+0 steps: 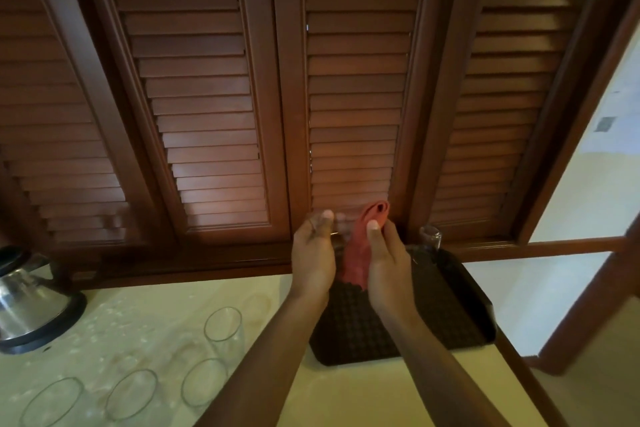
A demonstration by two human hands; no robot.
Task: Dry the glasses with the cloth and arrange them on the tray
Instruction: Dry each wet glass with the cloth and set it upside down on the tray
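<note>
Two hands up over the far end of the tray (464,291). Left hand (313,253) grips a clear glass (337,230), thumb curled on the near side; glass is mostly hidden and blurred, held above the tray's far left corner. Right hand (386,262) has fingers and thumb clamped on the red cloth (362,246), which bunches up between both hands and sticks out past the fingertips at the top. Cloth touches the held glass; can't tell if it goes inside.

One glass on tray (430,237) stands at the far right corner, looks upside down. Tray is dark with a grid-pattern mat, sits on the pale counter (145,315) at right, against the wooden louvered shutters (207,97).

Four more glasses on the counter left of the tray: tall glass (223,326) nearest the tray, three others in a near row, left rim (52,400), middle rim (131,393), right rim (204,381). Metal kettle (27,302) on a black base at far left.
</note>
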